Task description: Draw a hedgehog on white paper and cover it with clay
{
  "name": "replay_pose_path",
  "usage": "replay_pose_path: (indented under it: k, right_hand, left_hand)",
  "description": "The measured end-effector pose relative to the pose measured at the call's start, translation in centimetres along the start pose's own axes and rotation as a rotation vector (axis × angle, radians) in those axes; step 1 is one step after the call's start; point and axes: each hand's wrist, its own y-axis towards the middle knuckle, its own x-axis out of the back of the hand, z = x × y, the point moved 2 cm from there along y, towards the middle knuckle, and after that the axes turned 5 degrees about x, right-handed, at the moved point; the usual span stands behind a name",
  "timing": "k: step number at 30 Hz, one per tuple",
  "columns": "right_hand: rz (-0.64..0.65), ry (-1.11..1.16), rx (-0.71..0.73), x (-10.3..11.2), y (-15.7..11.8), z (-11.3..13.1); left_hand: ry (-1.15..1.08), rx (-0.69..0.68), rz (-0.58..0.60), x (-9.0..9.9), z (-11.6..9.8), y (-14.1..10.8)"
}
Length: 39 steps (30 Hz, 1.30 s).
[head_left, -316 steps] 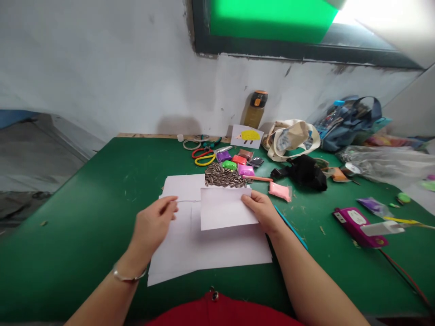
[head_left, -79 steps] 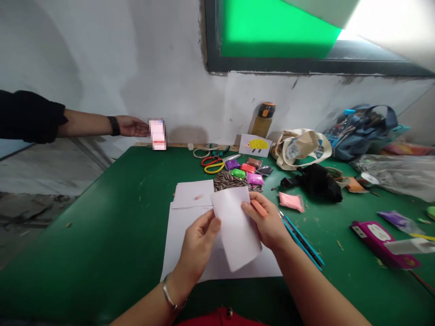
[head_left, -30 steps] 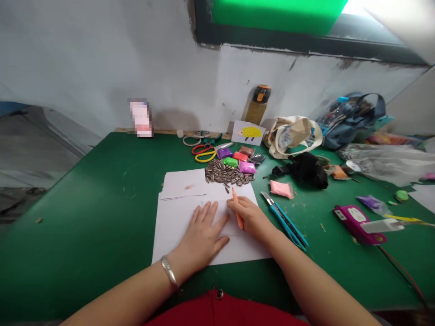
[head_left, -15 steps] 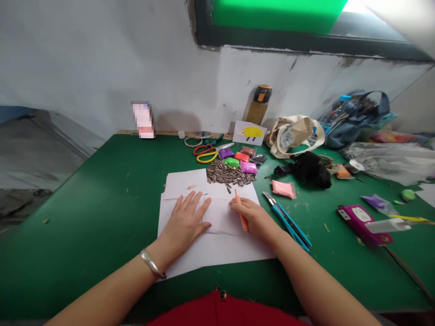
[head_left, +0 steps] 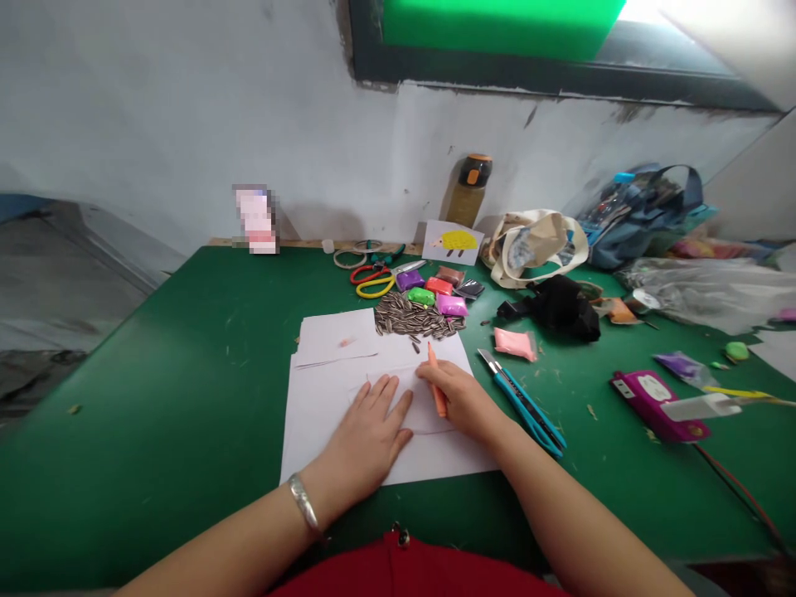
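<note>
White paper sheets [head_left: 317, 414] lie on the green table in front of me, with faint thin lines drawn on the top one. Flat on that sheet rests my left hand [head_left: 373, 431], fingers stretched out and a silver bangle at its wrist. My right hand [head_left: 463, 402] is closed around an orange marker [head_left: 438, 390], which stands tilted over the right part of the paper. Whether the marker's lower end touches the sheet I cannot tell. A heap of striped sunflower seeds [head_left: 410, 319] sits at the paper's far edge.
Right of the paper lie a blue utility knife [head_left: 526, 406], a pink clay packet [head_left: 515, 343] and a magenta device [head_left: 659, 406] with a cord. Behind the seeds are several clay packets [head_left: 421, 296], scissors [head_left: 376, 286], a hedgehog picture [head_left: 453, 242] and a bottle [head_left: 466, 195].
My left hand has slid right and slightly nearer to me across the paper, uncovering drawn lines. My right hand keeps the orange marker in nearly the same place. The view has shifted slightly.
</note>
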Motion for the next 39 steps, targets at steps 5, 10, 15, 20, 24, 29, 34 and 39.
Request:
replay_pose_path:
  k: [5,10,15,20,24,29,34,39]
  right_hand:
    - [-0.074,-0.095,0.022,0.3,1.4,0.1]
    - [-0.007,-0.234,0.009,0.1,2.7,0.0]
    - [0.01,-0.317,-0.003,-0.4,2.6,0.1]
    - [-0.044,-0.308,0.001,-0.2,2.5,0.4]
    - [-0.299,-0.101,-0.084,1.1,2.1,1.2]
    - [-0.432,0.49,-0.319,0.9,0.9,1.8]
    - [-0.508,0.687,-0.509,-0.2,0.3,0.8]
    - [-0.487,0.71,-0.572,-0.1,0.6,0.7]
  left_hand:
    - [-0.006,-0.037,0.028,0.6,0.8,0.6]
    - [0.03,-0.045,0.053,1.5,0.7,1.1]
    - [0.001,-0.018,0.023,1.3,-0.4,0.3]
    - [-0.044,0.007,-0.009,1.2,-0.6,0.4]
    - [-0.06,0.056,-0.015,1.8,-0.9,1.9]
    - [-0.062,0.095,-0.046,1.9,-1.2,2.7]
    - [-0.02,0.025,-0.075,0.3,-0.2,1.1]
    - [0.004,0.031,-0.092,0.0,0.9,-0.7]
